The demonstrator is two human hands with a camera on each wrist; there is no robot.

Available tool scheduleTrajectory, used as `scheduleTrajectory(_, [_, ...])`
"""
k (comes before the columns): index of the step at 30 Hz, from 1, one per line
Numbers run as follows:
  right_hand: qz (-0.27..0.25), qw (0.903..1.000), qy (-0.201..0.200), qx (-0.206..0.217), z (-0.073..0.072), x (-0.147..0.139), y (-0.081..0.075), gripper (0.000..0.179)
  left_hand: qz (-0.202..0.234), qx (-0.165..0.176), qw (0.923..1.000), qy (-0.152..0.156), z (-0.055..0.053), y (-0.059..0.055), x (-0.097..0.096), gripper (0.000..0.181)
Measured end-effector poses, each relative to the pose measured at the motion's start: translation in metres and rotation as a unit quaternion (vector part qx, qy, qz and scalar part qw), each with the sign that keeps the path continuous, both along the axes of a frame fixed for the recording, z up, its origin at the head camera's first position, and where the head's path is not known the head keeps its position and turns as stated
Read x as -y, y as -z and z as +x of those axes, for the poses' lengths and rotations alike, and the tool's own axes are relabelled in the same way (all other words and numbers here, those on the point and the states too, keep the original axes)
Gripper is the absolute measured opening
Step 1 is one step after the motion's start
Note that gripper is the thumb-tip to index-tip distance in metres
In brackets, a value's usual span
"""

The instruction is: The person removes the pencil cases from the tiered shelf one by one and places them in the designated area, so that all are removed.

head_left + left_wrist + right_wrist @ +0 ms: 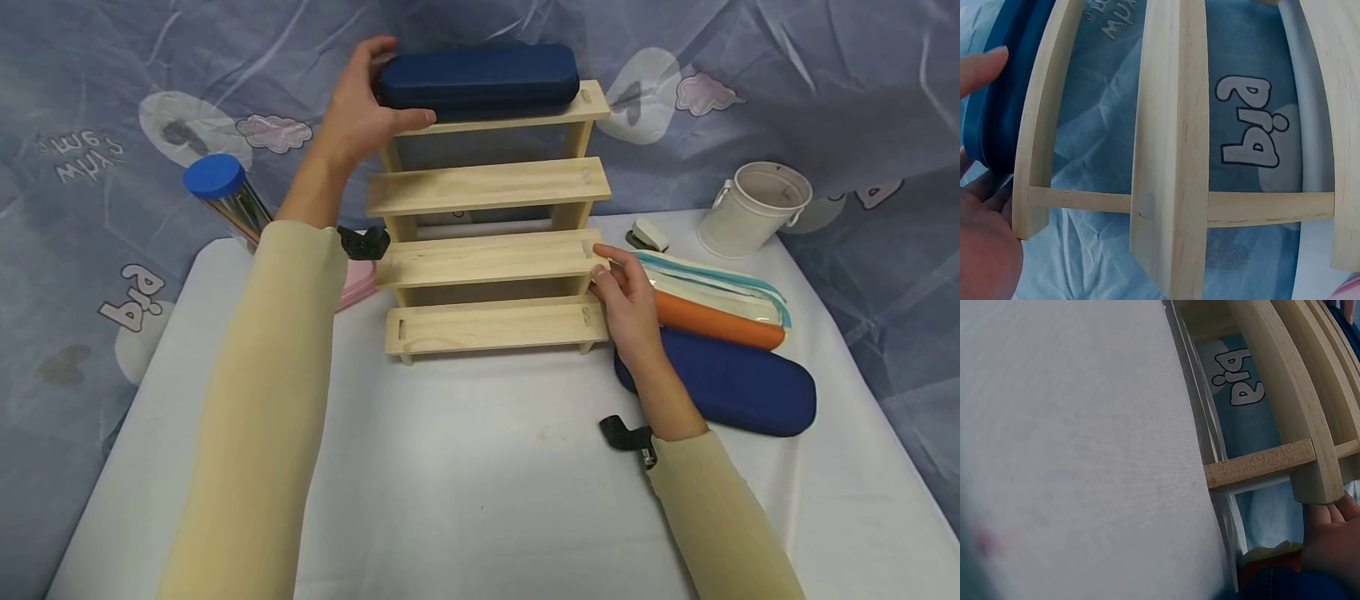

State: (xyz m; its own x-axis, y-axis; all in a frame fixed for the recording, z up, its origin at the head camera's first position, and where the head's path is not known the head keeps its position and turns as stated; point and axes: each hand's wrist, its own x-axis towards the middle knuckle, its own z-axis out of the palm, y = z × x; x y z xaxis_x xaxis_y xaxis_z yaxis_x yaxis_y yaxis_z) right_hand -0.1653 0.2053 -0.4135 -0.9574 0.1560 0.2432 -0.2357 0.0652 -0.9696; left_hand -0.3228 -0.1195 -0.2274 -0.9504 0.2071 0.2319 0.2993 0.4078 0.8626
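A dark blue zipped pencil case (480, 77) lies lengthwise on the top step of a wooden tiered shelf (491, 327). My left hand (362, 112) grips its left end, thumb along the front side and fingers behind. In the left wrist view the thumb presses the case (997, 119) beside the top board's end. My right hand (628, 300) pinches the right end of the second board from the bottom. From the right wrist view, the fingers of that hand (1333, 534) touch the board's end; part of the grip is hidden.
Right of the shelf lie an orange-and-clear pouch (720, 310), a navy case (738, 383) and a small whitish-and-dark item (648, 234). A white bucket (757, 208) stands behind them. On the left are a blue-lidded clear tube (217, 179) and a pink item (357, 282).
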Motion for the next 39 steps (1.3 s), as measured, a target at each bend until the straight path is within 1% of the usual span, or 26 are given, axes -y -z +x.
scheduleTrajectory(8, [0.019,0.9998,0.008,0.009,0.002,-0.001,0.000,0.037,0.021,0.016,0.9995,-0.015,0.005,0.002,0.003,0.088])
scheduleTrajectory(11, [0.020,0.9997,0.008,0.008,0.002,0.000,0.000,0.037,0.015,0.008,0.9996,-0.024,0.009,0.002,0.005,0.087])
scheduleTrajectory(14, [0.018,0.9998,0.005,0.008,0.002,0.000,-0.001,0.037,0.023,0.002,0.9993,-0.030,0.012,0.003,0.008,0.086])
scheduleTrajectory(17, [0.016,0.9998,0.003,0.008,0.002,0.001,0.000,0.037,0.041,-0.005,0.9987,-0.029,0.014,0.006,0.010,0.087])
scheduleTrajectory(19, [0.015,0.9999,0.003,0.006,0.001,0.000,0.000,0.037,0.060,-0.011,0.9979,-0.023,0.015,0.008,0.012,0.087])
scheduleTrajectory(25, [0.004,1.0000,0.001,0.001,0.000,-0.001,0.001,0.036,0.094,-0.033,0.9948,-0.017,0.020,0.011,0.015,0.083])
scheduleTrajectory(29, [0.005,1.0000,0.005,0.004,0.001,-0.001,0.001,0.036,0.120,-0.039,0.9918,-0.016,0.027,0.012,0.020,0.081])
scheduleTrajectory(33, [0.012,0.9999,0.006,0.005,0.001,0.000,0.000,0.036,0.157,-0.052,0.9861,-0.011,0.037,0.012,0.025,0.078])
scheduleTrajectory(39, [0.014,0.9999,0.007,0.005,0.001,0.000,0.000,0.037,0.170,-0.080,0.9820,-0.019,0.052,0.015,0.033,0.075])
